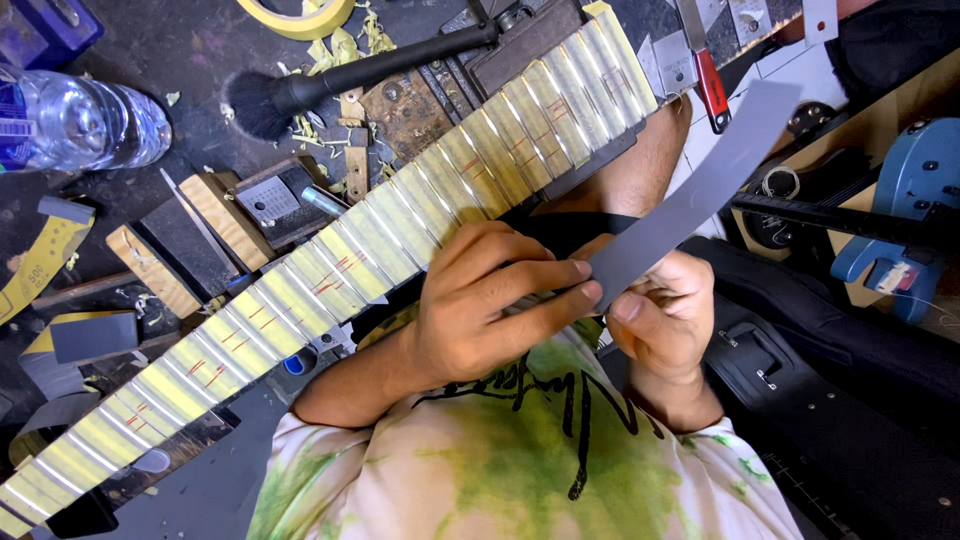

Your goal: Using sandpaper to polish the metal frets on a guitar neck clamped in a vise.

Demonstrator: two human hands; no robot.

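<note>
where the head view looks down, both hands meet over the person's chest, just below the taped guitar neck (330, 270); the left hand (480, 305) is curled, fingers (540, 272) and thumb pinching the near end of a long grey strip (690, 195); the right hand (665, 315) is clenched on the same end from beneath, thumb tip pressed up against the strip; the strip runs up and right from the grip, its far end free in the air over the tiled floor, near a red-handled tool (712, 85) but whether they touch cannot be told; the neck lies diagonal, lower left to upper right, frets bare between yellow tape bands, some with red marks; its lower edge sits just above the left knuckles, little gap there; beyond the neck's upper edge the bench is crowded: a black brush (330, 80), a roll of yellow tape (300, 15), a plastic water bottle (85, 125), wooden sanding blocks (190, 245); to the right, a blue guitar body (915, 195) and a black case (830, 400) hem in that side; the open air is around the strip's upper half.
</note>
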